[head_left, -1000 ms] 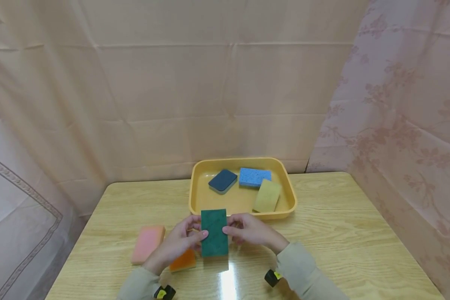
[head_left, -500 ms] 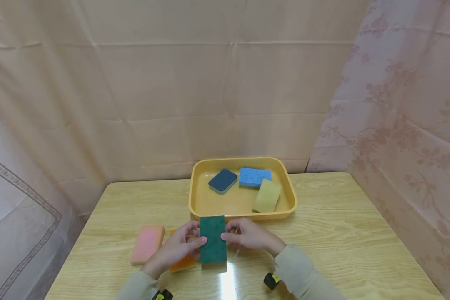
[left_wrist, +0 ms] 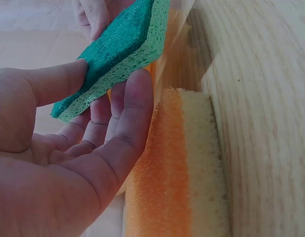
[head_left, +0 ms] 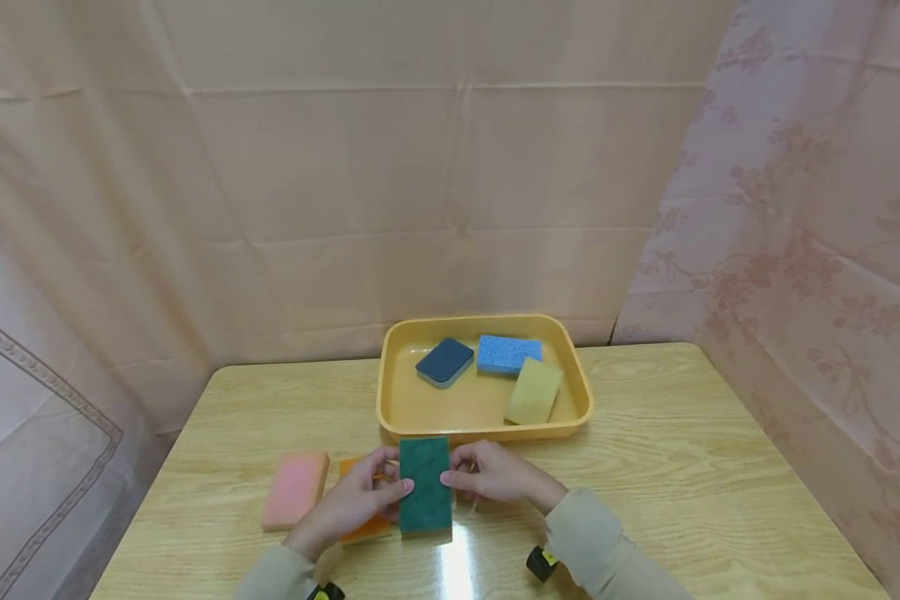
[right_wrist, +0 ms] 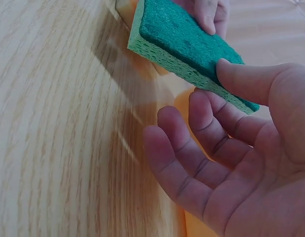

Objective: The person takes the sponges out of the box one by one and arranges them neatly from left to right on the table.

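Note:
A green sponge point(head_left: 425, 485) is held above the table, in front of the yellow tray point(head_left: 487, 432). Its dark scouring face is on top and a lighter porous layer shows below in both wrist views. My left hand point(head_left: 355, 496) pinches its left edge, thumb point(left_wrist: 63, 81) on the scouring face and fingers underneath. On the opposite edge my right hand point(head_left: 502, 474) pinches it between thumb point(right_wrist: 246, 79) and index finger, the other fingers loosely bent below. Partly hidden by the left hand, an orange sponge point(head_left: 367, 530) with a pale layer point(left_wrist: 204, 148) lies on the table.
Left of the orange sponge lies a pink sponge point(head_left: 295, 490). In the tray are a dark blue sponge point(head_left: 446, 362), a bright blue sponge point(head_left: 507, 353) and a yellow sponge point(head_left: 534, 392) leaning on the blue one. Curtains hang behind the wooden table point(head_left: 682, 467).
Both hands have drawn the green sponge slightly toward the person and down, away from the tray, with the grip unchanged. More of the orange sponge shows behind the left hand.

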Motion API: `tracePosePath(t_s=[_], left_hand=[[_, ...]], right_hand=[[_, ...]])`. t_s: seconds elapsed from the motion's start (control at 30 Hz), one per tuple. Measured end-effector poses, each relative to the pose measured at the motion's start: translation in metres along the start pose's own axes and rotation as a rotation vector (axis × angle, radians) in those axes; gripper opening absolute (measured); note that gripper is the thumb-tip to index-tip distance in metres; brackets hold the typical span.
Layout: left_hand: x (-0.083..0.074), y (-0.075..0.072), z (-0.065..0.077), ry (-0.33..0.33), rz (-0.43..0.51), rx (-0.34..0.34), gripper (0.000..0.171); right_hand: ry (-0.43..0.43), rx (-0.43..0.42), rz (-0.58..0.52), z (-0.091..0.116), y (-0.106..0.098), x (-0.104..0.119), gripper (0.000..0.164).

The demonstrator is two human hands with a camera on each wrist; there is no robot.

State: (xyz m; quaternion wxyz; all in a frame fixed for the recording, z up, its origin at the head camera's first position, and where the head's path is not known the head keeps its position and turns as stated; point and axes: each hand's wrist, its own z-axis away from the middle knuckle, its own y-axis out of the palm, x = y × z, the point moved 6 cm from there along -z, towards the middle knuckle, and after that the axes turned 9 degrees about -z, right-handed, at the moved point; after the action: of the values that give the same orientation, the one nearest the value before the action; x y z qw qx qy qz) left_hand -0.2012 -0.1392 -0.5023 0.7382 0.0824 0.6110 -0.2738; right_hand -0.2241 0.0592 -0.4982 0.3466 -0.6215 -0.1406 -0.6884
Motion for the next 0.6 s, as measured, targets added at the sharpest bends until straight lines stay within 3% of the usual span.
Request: tracePosePath(t_s=[0.6], left_hand=[[0.007,0.0007,0.0017,0.002,-0.04,-0.015,0.047]], right_hand=[[0.01,0.012,0.002,-0.0043,0.003,-0.008,0.019]])
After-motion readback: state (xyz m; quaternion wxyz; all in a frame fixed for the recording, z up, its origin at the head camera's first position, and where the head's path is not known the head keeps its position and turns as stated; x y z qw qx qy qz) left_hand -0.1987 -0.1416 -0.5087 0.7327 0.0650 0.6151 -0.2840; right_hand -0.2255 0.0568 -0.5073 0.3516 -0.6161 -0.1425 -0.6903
